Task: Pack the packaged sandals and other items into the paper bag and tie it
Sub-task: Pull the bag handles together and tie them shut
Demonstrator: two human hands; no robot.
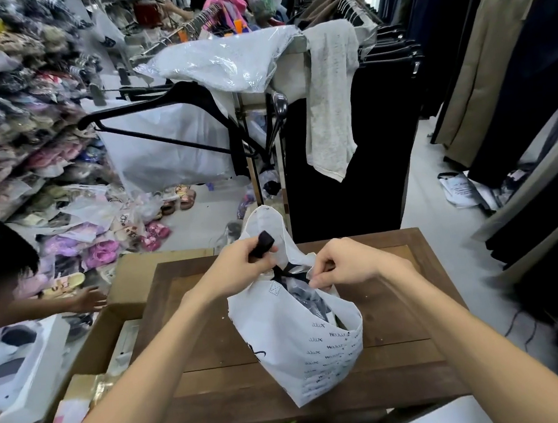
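A white paper bag [305,346] with small black lettering stands on the brown wooden table [209,349]. Its mouth gapes, and dark plastic-wrapped items [305,296] show inside. A black ribbon [263,244] runs from the bag's top. My left hand [239,270] is closed on the ribbon's looped end above the bag's left side. My right hand [341,263] pinches the bag's right rim, where the ribbon's other part meets it. The bag's far flap stands upright between my hands.
Another person's head and arm [73,301] reach over cardboard boxes [105,336] left of the table. Packaged sandals [102,250] litter the floor and shelves at left. A clothes rack [260,116] with hangers stands behind the table; trousers [498,85] hang at right.
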